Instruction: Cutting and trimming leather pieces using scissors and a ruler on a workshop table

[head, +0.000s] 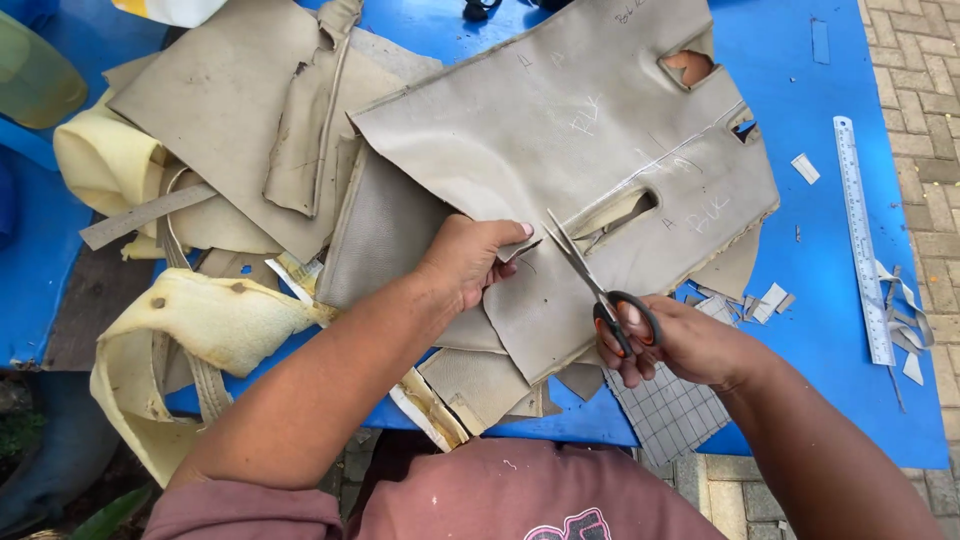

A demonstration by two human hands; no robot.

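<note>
A large beige leather-like panel with cut slots and chalk marks lies on the blue table. My left hand pinches the panel's near edge, thumb on top. My right hand grips scissors with black and orange handles. Their blades are apart and point up-left into the panel, just right of my left thumb and below a long slot.
More beige pieces and yellow foam pile up at the left. A metal ruler lies along the right side, with small grey offcuts beside it. Brick paving borders the table on the right.
</note>
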